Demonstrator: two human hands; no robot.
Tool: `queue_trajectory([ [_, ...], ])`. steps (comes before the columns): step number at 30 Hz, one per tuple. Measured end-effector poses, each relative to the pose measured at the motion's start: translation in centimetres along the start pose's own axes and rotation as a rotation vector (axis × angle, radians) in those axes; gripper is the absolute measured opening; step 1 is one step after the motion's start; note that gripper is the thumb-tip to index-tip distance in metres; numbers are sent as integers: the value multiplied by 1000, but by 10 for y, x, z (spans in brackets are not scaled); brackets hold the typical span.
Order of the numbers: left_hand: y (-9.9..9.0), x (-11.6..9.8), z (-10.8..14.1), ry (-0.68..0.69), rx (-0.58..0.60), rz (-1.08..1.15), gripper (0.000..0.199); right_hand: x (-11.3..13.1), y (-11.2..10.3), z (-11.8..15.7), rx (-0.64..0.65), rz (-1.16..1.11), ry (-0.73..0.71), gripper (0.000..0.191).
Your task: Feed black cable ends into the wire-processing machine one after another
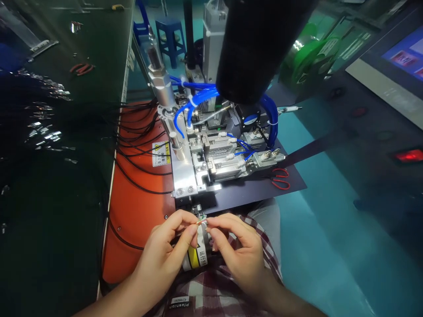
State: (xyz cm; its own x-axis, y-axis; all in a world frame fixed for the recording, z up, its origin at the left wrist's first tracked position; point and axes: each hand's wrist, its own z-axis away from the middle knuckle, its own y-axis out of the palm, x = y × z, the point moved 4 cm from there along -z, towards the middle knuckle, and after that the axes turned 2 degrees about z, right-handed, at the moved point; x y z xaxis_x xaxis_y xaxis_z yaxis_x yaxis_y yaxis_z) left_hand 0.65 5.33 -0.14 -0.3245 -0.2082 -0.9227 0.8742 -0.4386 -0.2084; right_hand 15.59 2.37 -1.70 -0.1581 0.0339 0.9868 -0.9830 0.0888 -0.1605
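Note:
A tiny part with thin coloured wires (202,221) is between my two hands, just in front of the machine. My left hand (173,244) pinches its left side between thumb and fingertips. At its right side the fingertips of my right hand (236,244) are pressed close around it. The part is too small to make out fully. Below the fingertips is a white cylinder with a yellow and black label (197,257). The metal machine (211,163), with blue air tubes (203,93), stands directly beyond my hands.
An orange surface (139,211) crossed by black cables lies left of the machine. Red-handled scissors (280,179) rest on the dark plate (231,196) at right. A black column (257,48) hangs overhead. A green spool (306,59) and a screen (408,53) are at upper right.

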Motion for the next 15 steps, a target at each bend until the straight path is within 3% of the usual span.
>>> queue_trajectory([
  [4, -2, 0, 0, 15, -35, -47, 15, 2, 2, 2, 28, 11, -98, 18],
  [10, -2, -1, 0, 54, -27, -76, 12, -16, 8, -6, 86, -247, 293, 8],
  [15, -1, -2, 1, 84, -8, -85, 11, -9, 9, -13, 133, -298, 294, 10],
])
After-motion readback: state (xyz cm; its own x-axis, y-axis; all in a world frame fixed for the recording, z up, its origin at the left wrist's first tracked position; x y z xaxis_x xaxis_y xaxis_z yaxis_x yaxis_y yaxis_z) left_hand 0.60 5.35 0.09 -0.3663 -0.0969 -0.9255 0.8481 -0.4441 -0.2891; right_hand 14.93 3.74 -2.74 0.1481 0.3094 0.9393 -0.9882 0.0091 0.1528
